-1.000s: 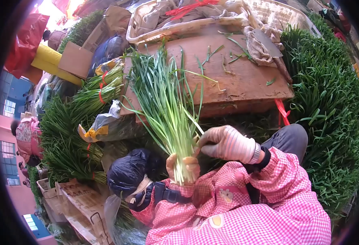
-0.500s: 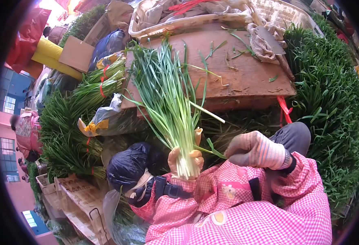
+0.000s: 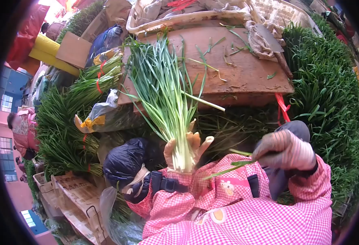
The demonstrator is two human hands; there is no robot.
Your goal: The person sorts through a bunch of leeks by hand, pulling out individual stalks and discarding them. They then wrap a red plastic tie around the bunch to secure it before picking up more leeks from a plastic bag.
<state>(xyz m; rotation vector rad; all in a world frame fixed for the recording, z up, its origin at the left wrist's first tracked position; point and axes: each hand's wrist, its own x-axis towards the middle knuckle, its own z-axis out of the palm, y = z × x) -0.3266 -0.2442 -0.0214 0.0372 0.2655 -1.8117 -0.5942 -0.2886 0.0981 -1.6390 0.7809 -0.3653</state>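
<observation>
My left hand (image 3: 169,153), in a tan glove, cradles the white stem ends of a bunch of Chinese chives (image 3: 163,81). Its thumb and some fingers stick out at the sides of the stems. The long green leaves fan away from me over a wooden board, and one loose pale stalk (image 3: 204,101) juts out to the right. At the right, over my knee, my right hand (image 3: 287,150) wears a striped knit glove, blurred by motion. It is closed on a few green leaves (image 3: 240,163) that trail left over my pink checked apron (image 3: 248,216).
Leaf scraps and a trowel-like blade (image 3: 269,38) on a cloth lie on the wooden board (image 3: 236,81). Behind stands a white plastic crate (image 3: 187,19). Red-tied bundles (image 3: 100,79) are piled left, with dense greens (image 3: 326,102) right. Another person (image 3: 24,130) is far left.
My right hand has pulled away to the right and now carries leaves that were beside the bunch. The fingers of my left hand have spread somewhat around the stems.
</observation>
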